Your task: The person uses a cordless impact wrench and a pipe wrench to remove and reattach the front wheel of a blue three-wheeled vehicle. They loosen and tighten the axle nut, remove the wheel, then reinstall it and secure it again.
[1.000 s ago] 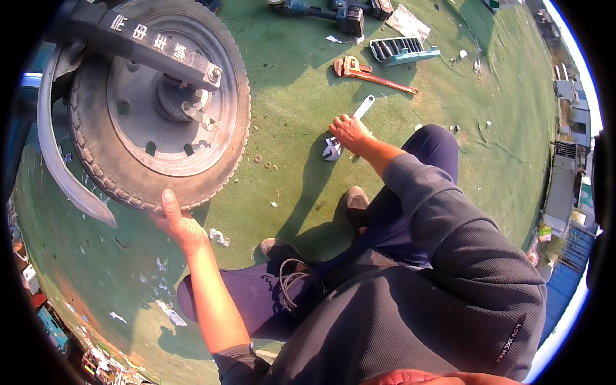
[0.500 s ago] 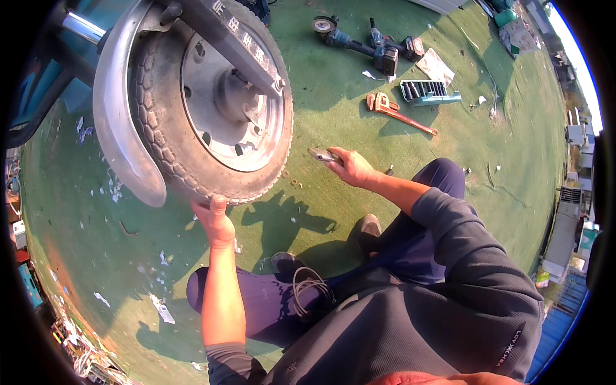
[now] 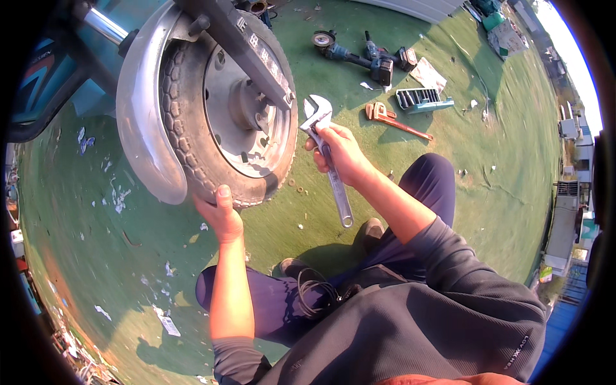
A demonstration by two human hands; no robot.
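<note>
A wheel with a dusty treaded tyre [image 3: 186,141] hangs in a black fork [image 3: 256,67], beside a curved metal mudguard [image 3: 135,102]. My left hand [image 3: 220,215] grips the bottom of the tyre, thumb in front. My right hand [image 3: 337,147] is closed round a silver adjustable wrench [image 3: 341,202], held jaw upward just right of the wheel, near the fork's lower end. The hub [image 3: 244,102] and axle fittings show in the middle of the rim. A few small washers [image 3: 292,183] lie on the green ground below.
An angle grinder [image 3: 343,54], another cordless tool [image 3: 404,59], a socket case [image 3: 423,101], a red pipe wrench [image 3: 401,120] and a rag [image 3: 428,72] lie on the ground to the upper right. My knees and shoes [image 3: 372,234] are below; scraps litter the left.
My right hand has lifted the wrench from the ground and turned it upright, jaw toward the hub. The wheel and mudguard appear further right, with my left hand still on the tyre.
</note>
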